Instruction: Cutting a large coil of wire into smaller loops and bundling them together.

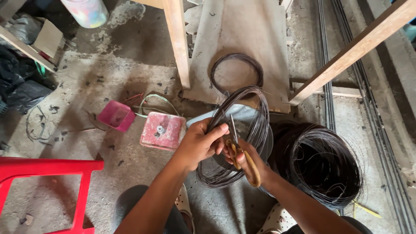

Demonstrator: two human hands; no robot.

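Cutting thin dark wire with scissors, down on the floor.

The left hand (pixel 200 143) grips a loop of thin wire (pixel 237 134) and holds it up over the floor. The right hand (pixel 243 159) is closed around scissors (pixel 241 156) with yellow handles, the blades pointing up against the strands. It looks like the snipping step; I think the next cut needs the blades set around just the chosen strands, with the loop held steady. A big wire roll (pixel 323 167) sits just to the right, and a small coil (pixel 237 71) lies on a board further off.
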